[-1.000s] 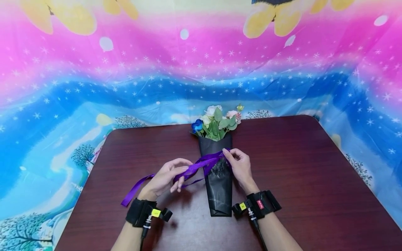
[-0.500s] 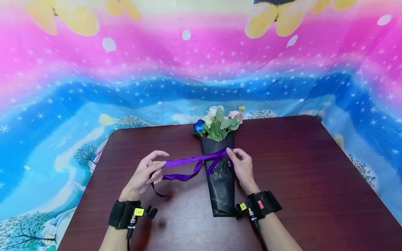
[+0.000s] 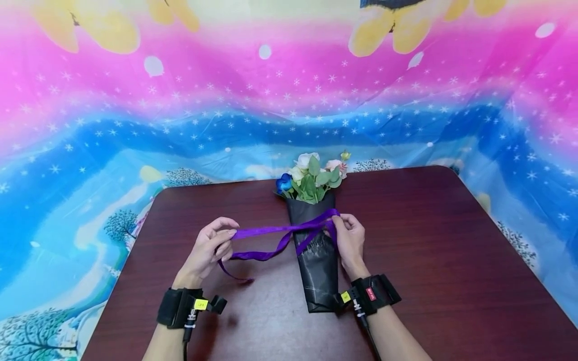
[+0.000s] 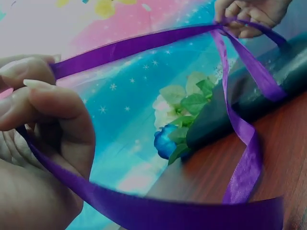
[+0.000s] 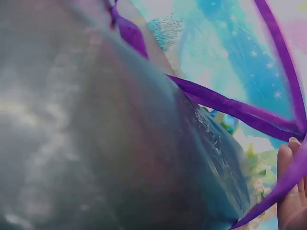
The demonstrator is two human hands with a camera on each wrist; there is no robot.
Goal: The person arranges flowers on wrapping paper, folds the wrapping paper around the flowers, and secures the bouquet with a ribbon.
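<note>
A bouquet of white, pink and blue flowers [image 3: 309,180] lies wrapped in black paper [image 3: 319,281], blooms at the far end. Purple ribbon [image 3: 266,230] passes round its upper part. My left hand [image 3: 203,255], left of the bouquet, pinches one stretch of ribbon between thumb and finger; its tail hangs below the hand. At the wrap's right edge my right hand [image 3: 351,243] pinches the ribbon where strands meet. The left wrist view shows the stretched ribbon [image 4: 139,46] and a second strand drooping. The wrap [image 5: 120,139] fills much of the right wrist view, hiding most of that hand.
The bouquet rests on a dark reddish-brown table [image 3: 429,240]. A colourful printed cloth [image 3: 253,90] hangs behind and beside it. Black wrist straps with cameras [image 3: 180,306] and cables sit on both forearms.
My left hand has moved left, drawing the bunched ribbon into a straight stretch with a lower strand sagging beneath. My right hand has shifted slightly right, still pinching the ribbon.
</note>
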